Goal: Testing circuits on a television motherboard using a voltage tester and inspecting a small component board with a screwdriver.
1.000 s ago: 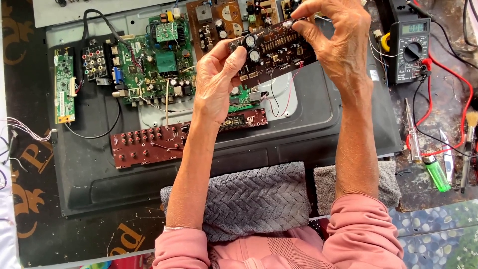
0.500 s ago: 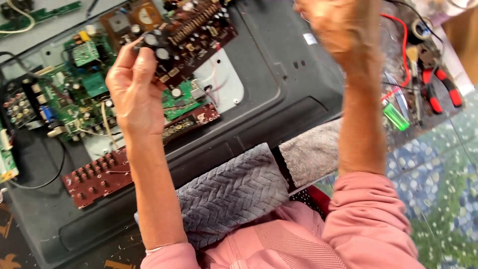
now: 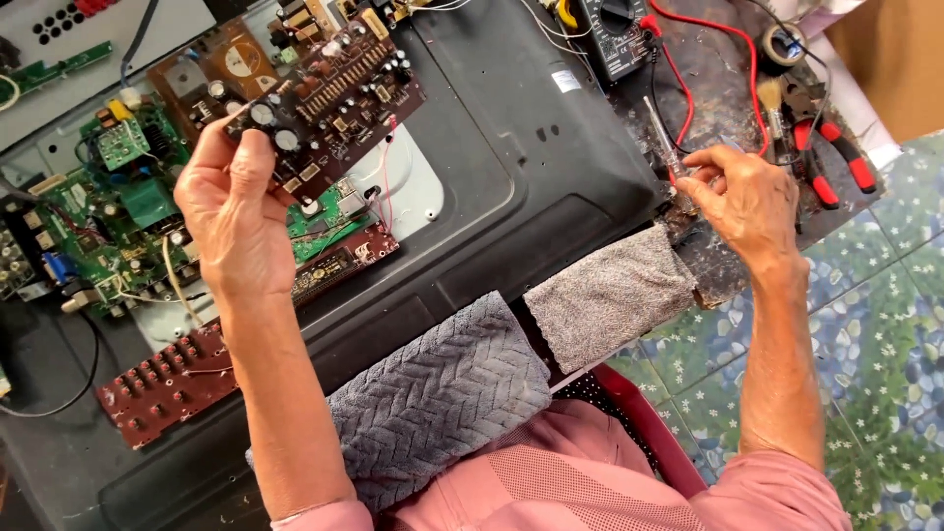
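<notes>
My left hand (image 3: 233, 211) holds up a brown circuit board (image 3: 329, 98) with capacitors and a long heatsink, tilted above the open back of a black television (image 3: 511, 167). Thin red and white wires hang from the board toward a green board (image 3: 329, 211) below. My right hand (image 3: 742, 197) is off to the right at the table edge, fingers closed on a slim clear-handled screwdriver (image 3: 661, 143) whose shaft points up and left.
A green main board (image 3: 128, 197) and a dark red button board (image 3: 167, 383) lie at left. A multimeter (image 3: 615, 34) with red leads, red-handled pliers (image 3: 836, 162), a brush and tape sit at right. Grey towels (image 3: 442, 393) cover my lap.
My right hand let go of the brown board, swung right to the tools and took hold of the screwdriver. My left hand now holds the board alone. The view tilted and shifted.
</notes>
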